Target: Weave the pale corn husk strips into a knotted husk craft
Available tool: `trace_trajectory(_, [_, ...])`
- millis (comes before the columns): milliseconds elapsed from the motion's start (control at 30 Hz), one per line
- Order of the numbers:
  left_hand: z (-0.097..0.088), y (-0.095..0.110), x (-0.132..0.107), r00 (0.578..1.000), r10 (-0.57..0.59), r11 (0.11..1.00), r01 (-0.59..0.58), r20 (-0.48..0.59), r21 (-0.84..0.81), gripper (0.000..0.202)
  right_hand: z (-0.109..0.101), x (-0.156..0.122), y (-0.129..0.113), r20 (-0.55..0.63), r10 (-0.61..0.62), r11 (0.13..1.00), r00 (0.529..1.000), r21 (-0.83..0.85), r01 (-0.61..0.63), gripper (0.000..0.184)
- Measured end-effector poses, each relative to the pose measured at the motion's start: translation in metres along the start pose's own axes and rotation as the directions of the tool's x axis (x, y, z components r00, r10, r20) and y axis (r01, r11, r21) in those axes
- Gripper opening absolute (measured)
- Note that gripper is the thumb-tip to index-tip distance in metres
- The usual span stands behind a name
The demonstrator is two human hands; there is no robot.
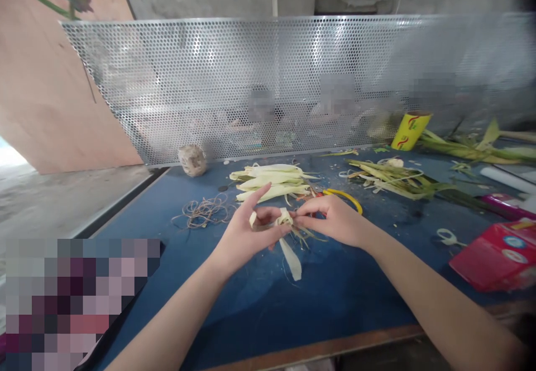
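Pale strips of corn husk are folded into a small knotted bunch above the blue table, one flat end hanging down. My left hand holds the bunch between thumb and fingers, its index finger pointing up. From the right, my right hand pinches the bunch's edge; its exact grip is partly hidden by the fingers. Thin dry strands show below the right fingers. Just beyond both hands lies a pile of pale green corn husks. A tool with a curved yellow handle lies behind the right hand, its other end covered.
Tangled brown string lies left on the blue table. A perforated metal screen closes the back. A whitish roll, a yellow tube, green husk scraps and a red package stand around. Someone's blurred figure is at left.
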State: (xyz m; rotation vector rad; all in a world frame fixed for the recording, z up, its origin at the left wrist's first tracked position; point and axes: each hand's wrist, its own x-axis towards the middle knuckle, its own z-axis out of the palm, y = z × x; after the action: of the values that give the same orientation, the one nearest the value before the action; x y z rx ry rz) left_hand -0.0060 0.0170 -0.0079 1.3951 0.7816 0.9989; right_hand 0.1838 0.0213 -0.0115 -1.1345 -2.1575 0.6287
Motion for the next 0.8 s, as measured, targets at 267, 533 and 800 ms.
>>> trace_trajectory(267, [-0.002,-0.005,0.006,0.987,-0.027,0.994,0.043,-0.16,0.099,0.08,0.0,0.002,0.005,-0.158,-0.117,0.982,0.981,-0.165,0.091,0.018])
trace_trajectory(533, [0.004,0.0,0.001,0.997,-0.046,0.989,0.055,-0.065,0.138,0.079,0.005,0.002,0.001,0.012,0.031,0.998,0.999,0.046,-0.032,0.02])
trace_trajectory(800, [0.007,-0.007,-0.003,0.998,-0.061,0.985,0.06,0.004,0.162,0.096,0.015,0.006,0.003,0.061,0.159,0.899,0.985,0.405,-0.17,0.024])
